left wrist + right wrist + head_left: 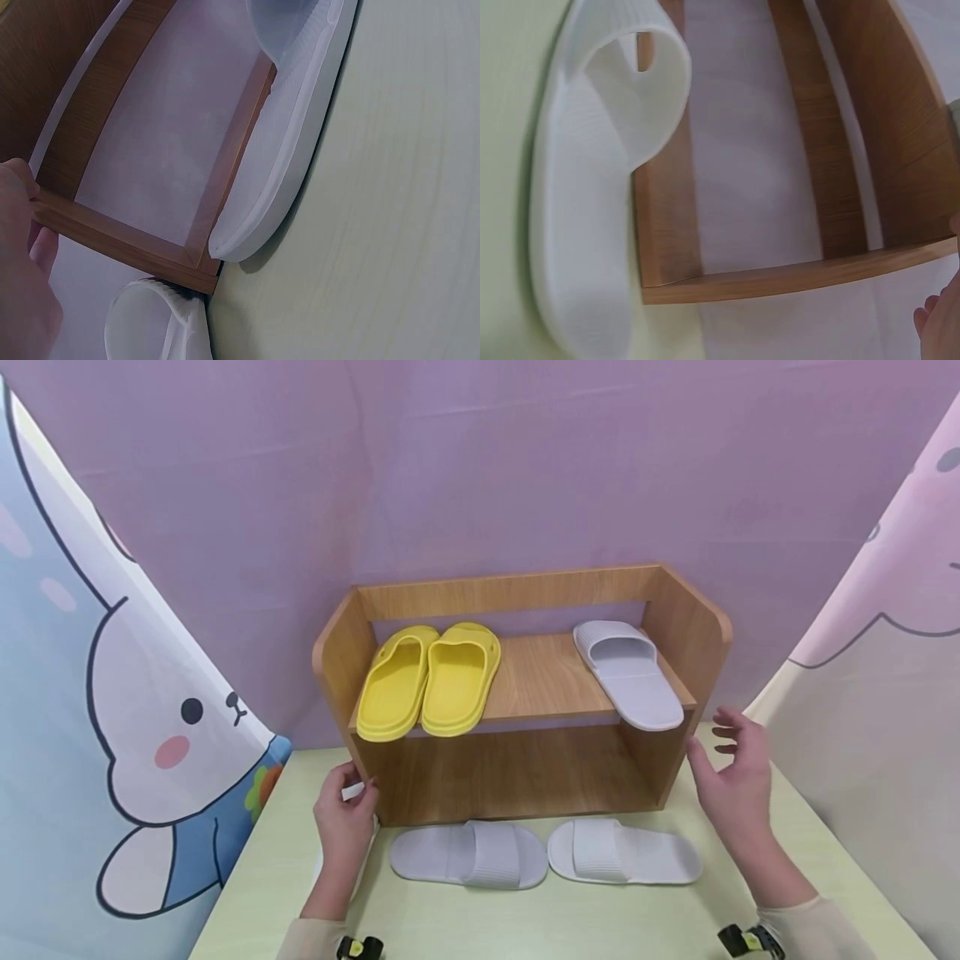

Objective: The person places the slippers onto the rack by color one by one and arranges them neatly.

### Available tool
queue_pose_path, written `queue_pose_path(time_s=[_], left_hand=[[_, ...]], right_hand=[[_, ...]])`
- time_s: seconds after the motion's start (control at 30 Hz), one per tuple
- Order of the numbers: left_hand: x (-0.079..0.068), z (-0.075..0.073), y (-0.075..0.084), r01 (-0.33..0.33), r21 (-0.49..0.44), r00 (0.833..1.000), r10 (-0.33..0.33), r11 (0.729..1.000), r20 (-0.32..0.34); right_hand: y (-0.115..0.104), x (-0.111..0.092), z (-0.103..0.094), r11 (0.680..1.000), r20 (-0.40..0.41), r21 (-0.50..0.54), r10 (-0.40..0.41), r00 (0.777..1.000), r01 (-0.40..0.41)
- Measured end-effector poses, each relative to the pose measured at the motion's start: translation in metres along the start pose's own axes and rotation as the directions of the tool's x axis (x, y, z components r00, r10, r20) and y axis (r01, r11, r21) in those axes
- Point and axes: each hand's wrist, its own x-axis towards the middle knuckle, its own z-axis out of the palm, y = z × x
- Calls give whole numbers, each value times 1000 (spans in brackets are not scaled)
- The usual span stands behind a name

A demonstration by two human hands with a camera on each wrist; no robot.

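Observation:
A small wooden shoe rack (525,777) stands on the table. My left hand (347,810) grips the front edge of its left side panel, thumb and fingers on either side, as the left wrist view shows. Beside the right side panel, my right hand (738,777) has its fingers spread; its thumb is close to the panel's edge, and contact is hard to tell. On the upper shelf sit two yellow slippers (461,681) at the left and a pale grey slipper (630,672) at the right. A lavender-grey slipper (468,855) and a white slipper (624,852) lie in front.
Another white slipper (157,322) lies outside the rack's left side, mostly hidden by my left arm in the head view. A purple cloth (525,468) hangs behind the rack. Curtains with cartoon prints, including a rabbit curtain (150,735), flank the pale table (465,927).

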Motion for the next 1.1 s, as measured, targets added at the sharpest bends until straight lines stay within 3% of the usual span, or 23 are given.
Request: queue_pose_path(time_s=[0.23,0.63,1.1], left_hand=[[1,0,0,3,-5,1000,-3,1000,1],[0,0,0,11,3,1000,-11,1000,6],[1,-1,0,6,7,1000,-6,1000,3]], right_hand=[[9,-6,5,1000,57,11,4,998,-4],[17,-14,12,999,84,-14,30,996,-29],[29,-29,13,986,181,-41,169,969,-164]])
